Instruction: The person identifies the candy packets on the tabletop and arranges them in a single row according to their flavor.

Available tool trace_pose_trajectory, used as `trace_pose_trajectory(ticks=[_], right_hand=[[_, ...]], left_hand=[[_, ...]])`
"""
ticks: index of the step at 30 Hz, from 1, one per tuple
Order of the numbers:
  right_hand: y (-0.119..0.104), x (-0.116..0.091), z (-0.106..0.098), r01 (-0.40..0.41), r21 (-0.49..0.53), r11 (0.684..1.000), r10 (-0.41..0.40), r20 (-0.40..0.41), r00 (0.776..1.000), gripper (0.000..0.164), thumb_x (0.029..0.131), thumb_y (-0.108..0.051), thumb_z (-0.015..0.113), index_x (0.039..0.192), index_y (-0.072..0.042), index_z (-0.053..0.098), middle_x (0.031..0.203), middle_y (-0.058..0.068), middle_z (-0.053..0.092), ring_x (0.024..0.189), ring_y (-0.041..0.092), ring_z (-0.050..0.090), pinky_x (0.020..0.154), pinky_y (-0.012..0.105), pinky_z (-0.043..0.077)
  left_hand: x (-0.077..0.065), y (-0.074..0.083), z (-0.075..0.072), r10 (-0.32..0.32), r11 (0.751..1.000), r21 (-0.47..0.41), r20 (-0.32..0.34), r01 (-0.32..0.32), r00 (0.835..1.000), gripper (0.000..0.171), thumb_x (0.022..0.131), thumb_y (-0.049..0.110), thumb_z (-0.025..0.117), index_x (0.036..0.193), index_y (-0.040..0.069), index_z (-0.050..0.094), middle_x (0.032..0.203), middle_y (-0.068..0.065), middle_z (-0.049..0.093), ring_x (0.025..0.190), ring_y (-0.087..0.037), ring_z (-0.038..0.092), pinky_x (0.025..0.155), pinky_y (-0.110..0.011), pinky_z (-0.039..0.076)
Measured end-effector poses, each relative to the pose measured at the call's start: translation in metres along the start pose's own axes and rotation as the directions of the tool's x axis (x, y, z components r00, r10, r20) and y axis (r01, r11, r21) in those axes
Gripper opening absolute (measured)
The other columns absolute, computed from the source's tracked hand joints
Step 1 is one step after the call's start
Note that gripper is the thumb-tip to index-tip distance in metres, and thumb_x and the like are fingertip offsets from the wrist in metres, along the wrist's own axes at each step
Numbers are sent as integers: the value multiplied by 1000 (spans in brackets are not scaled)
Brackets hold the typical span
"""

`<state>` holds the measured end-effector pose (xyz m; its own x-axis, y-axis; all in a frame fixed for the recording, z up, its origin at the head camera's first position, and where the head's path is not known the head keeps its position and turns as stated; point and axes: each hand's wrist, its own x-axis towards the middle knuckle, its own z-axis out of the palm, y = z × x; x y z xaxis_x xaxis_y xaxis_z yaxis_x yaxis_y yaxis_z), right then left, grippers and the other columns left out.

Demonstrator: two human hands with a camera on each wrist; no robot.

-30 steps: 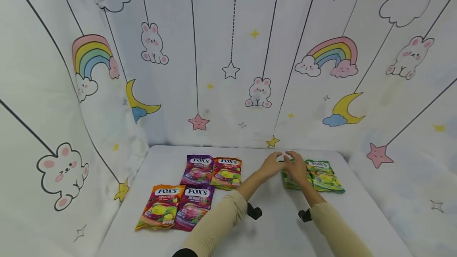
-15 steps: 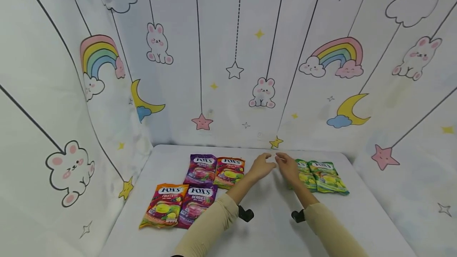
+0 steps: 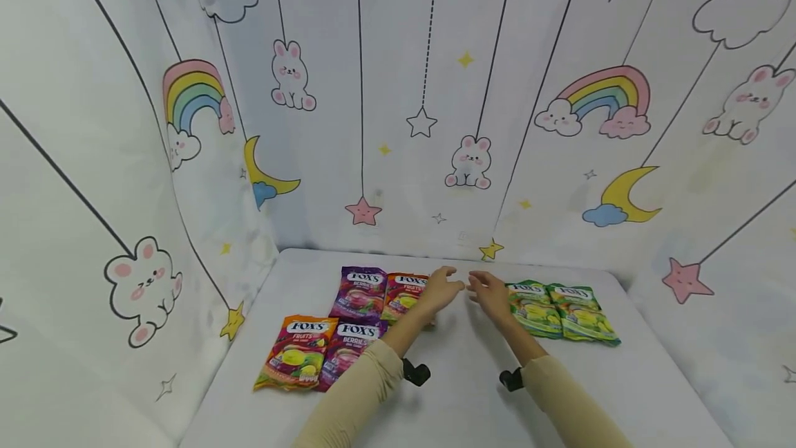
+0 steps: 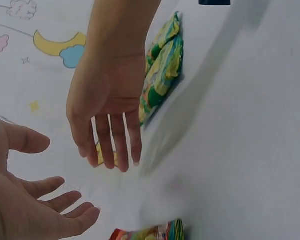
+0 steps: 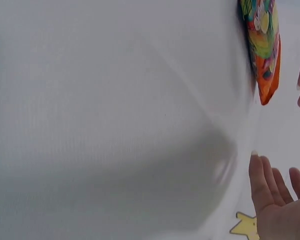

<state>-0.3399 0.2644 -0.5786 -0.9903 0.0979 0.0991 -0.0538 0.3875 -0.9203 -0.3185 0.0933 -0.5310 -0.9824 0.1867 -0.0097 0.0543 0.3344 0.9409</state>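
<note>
In the head view both hands hover over the far middle of the table, palms roughly facing, with a small gap between them. My left hand (image 3: 440, 291) holds nothing and partly covers an orange Fox's fruits candy bag (image 3: 399, 296). My right hand (image 3: 490, 294), also holding nothing, is just left of a green candy bag (image 3: 533, 310). Relaxed fingers (image 4: 119, 142) of the right hand show in the left wrist view, beside the left hand (image 4: 37, 200). In the right wrist view, the right hand (image 5: 280, 200) has its fingers extended above the white surface.
A purple berries bag (image 3: 361, 294) lies left of the covered orange one. Nearer, another orange bag (image 3: 297, 353) and a purple bag (image 3: 348, 348) lie side by side, the purple one partly behind the left sleeve (image 3: 361, 386). A second green bag (image 3: 583, 314) lies at right on the white table (image 3: 460, 393).
Both hands have moved left, away from the green bags, which are now uncovered. The left hand now overlaps the far orange bag. The head view has turned slightly left.
</note>
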Motion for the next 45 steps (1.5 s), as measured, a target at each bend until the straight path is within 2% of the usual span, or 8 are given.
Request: trace_pose_trajectory(ticks=[8, 11, 16, 19, 27, 35, 41, 45], right_hand=[[-4, -1, 18, -54, 76, 996, 49, 72, 996, 43, 109, -24, 56, 139, 7, 58, 135, 31, 62, 115, 44, 68, 91, 49, 59], [-2, 0, 26, -73, 64, 995, 68, 86, 994, 45, 109, -27, 56, 139, 6, 59, 134, 29, 63, 115, 44, 68, 92, 49, 59], [1, 2, 37, -93, 5, 996, 92, 90, 992, 45, 108, -32, 57, 138, 0, 62, 132, 22, 67, 110, 34, 73, 92, 45, 59], [0, 1, 41, -111, -9, 994, 111, 93, 989, 43, 108, -34, 57, 138, -3, 63, 132, 19, 68, 108, 30, 74, 92, 43, 59], [-8, -4, 50, -155, 42, 987, 148, 134, 980, 45, 108, -33, 56, 139, -1, 59, 134, 23, 65, 114, 36, 70, 94, 46, 58], [-11, -6, 58, -204, 40, 978, 197, 133, 971, 42, 108, -28, 56, 138, 1, 59, 132, 24, 65, 113, 35, 70, 92, 42, 59], [-15, -10, 61, -216, -17, 976, 216, 150, 965, 38, 106, -22, 59, 132, 6, 62, 121, 23, 69, 108, 32, 72, 94, 44, 59], [-18, -12, 63, -208, -62, 976, 215, 153, 965, 37, 104, -18, 62, 127, 10, 65, 113, 22, 74, 99, 29, 74, 86, 38, 61]], left_hand=[[0, -14, -22, -22, 999, -50, -32, 20, 999, 53, 99, 28, 63, 146, 4, 57, 149, -20, 55, 130, -39, 57, 103, -52, 51], [-4, -15, -31, -25, 998, -64, -41, 22, 999, 54, 98, 27, 63, 146, 2, 56, 146, -21, 57, 126, -37, 59, 101, -50, 52], [-8, -20, -42, -36, 999, -32, -53, 35, 998, 54, 99, 28, 63, 146, 3, 56, 143, -20, 59, 126, -34, 60, 103, -49, 51], [-10, -24, -48, -39, 999, -23, -65, 37, 997, 53, 101, 26, 60, 147, 2, 55, 147, -21, 57, 129, -35, 58, 106, -50, 49], [-19, -32, -67, -39, 998, -44, -83, 35, 996, 58, 99, 26, 62, 149, -1, 51, 150, -24, 52, 134, -41, 53, 109, -55, 45], [-21, -43, -78, -69, 998, -21, -97, 67, 993, 58, 98, 25, 62, 149, 1, 52, 152, -24, 51, 136, -40, 51, 112, -55, 43], [-23, -52, -84, -88, 996, 1, -122, 89, 989, 59, 98, 26, 63, 149, -1, 51, 152, -24, 51, 136, -42, 50, 111, -58, 43], [-23, -58, -87, -97, 995, 22, -139, 101, 986, 60, 98, 25, 64, 148, -4, 50, 150, -26, 52, 135, -44, 51, 111, -58, 43]])
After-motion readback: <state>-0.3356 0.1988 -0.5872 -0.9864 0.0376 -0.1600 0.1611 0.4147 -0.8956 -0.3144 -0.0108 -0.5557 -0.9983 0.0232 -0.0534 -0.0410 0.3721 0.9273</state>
